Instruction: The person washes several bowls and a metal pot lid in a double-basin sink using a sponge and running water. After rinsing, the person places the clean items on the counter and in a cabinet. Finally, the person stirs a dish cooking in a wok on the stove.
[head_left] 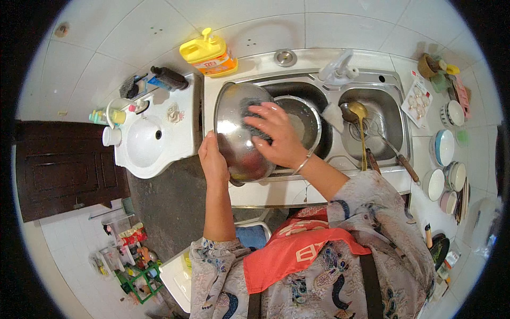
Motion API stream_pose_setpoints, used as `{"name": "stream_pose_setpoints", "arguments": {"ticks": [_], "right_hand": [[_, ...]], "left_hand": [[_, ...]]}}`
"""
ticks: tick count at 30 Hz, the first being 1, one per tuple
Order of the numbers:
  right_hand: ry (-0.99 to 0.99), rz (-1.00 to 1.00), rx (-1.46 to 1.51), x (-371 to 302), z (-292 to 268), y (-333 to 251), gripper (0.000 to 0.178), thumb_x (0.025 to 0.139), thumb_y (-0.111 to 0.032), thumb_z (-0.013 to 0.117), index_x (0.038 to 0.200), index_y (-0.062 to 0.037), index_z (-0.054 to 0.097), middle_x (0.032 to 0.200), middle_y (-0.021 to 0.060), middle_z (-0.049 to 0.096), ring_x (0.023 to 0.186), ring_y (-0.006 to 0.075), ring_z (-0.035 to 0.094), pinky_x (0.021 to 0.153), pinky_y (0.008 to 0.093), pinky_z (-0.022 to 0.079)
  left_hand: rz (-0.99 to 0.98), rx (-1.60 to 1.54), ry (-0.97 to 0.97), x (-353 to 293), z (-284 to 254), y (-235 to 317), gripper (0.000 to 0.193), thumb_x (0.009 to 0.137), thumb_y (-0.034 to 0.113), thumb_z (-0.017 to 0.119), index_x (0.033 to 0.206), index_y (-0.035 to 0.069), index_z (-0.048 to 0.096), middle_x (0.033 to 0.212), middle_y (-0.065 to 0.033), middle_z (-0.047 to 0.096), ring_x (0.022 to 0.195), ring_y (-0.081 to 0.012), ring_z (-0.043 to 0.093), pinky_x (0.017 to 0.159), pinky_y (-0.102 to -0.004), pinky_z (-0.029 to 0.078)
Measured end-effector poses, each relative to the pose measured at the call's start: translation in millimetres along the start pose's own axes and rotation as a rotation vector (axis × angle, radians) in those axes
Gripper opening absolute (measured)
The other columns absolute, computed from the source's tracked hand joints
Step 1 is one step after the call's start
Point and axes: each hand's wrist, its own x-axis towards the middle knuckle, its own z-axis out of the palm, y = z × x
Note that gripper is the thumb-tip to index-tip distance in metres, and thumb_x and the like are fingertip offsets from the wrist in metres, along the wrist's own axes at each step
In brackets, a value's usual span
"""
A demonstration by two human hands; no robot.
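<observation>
Steel bowl: a large, shiny bowl (234, 143) is being held tilted over the left part of the double sink, wet and reflecting light.
Left hand: this hand (214, 159) is gripping the bowl at its left edge.
Right hand: this hand (276, 133), wearing a bracelet (304, 161), is clasping a dark scourer (248, 105) against the bowl, fingers curving over it.
Left basin: a second round metal vessel (317, 130) is sitting inside, partly hidden by the right forearm.
Divider: a white cloth (333, 116) is lying between the basins, near the faucet (339, 70).
Right basin: a gold-coloured ladle (359, 110) and a wire strainer (375, 127) are resting there, handles leaning over the near edge.
Tabletop: behind the sink's left end, a yellow jug (210, 57) is standing; at far right, several bowls, one blue and white (444, 147), are sitting in a cluster.
Left side: a white washbasin (139, 146) is standing apart, near a dark brown door (69, 165).
</observation>
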Motion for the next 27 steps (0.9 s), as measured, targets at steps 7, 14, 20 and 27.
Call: {"name": "stream_pose_setpoints", "arguments": {"ticks": [7,14,20,27], "right_hand": [[-0.093,-0.109,0.042,16,-16,19,0.035,0.061,-0.006,0.056,0.095,-0.0073,0.062,0.107,0.0120,0.057,0.105,0.0306,0.049,0.095,0.0408,0.037],[-0.226,0.293,0.178,57,-29,49,0.026,0.063,-0.010,0.055,0.087,-0.0073,0.063,0.097,0.0084,0.061,0.095,0.0274,0.053,0.088,0.0366,0.041],[-0.302,-0.199,0.102,46,-18,-2,0.023,0.063,-0.010,0.055,0.083,-0.0069,0.064,0.088,0.0093,0.062,0.090,0.0279,0.055,0.083,0.0361,0.043],[-0.280,0.492,0.603,53,-24,123,0.029,0.080,-0.017,0.051,0.102,-0.0008,0.062,0.099,0.0065,0.061,0.089,0.0114,0.053,0.082,0.0237,0.042]], "left_hand": [[0.043,0.130,0.047,-9,22,10,0.051,0.095,0.038,0.033,0.098,-0.006,0.059,0.085,-0.0073,0.059,0.078,-0.0140,0.050,0.076,-0.0277,0.041],[0.197,0.268,-0.170,-27,10,8,0.038,0.094,0.029,0.041,0.091,-0.004,0.060,0.078,0.0000,0.054,0.071,-0.0084,0.045,0.064,-0.0245,0.038],[0.242,0.216,-0.180,-33,-5,-12,0.029,0.092,0.021,0.049,0.074,-0.001,0.051,0.068,0.0066,0.041,0.064,-0.0036,0.034,0.054,-0.0205,0.030],[0.280,-0.075,-0.084,-52,-59,-10,0.032,0.091,0.025,0.049,0.096,-0.005,0.058,0.086,-0.0050,0.059,0.077,-0.0124,0.053,0.068,-0.0254,0.043]]}}
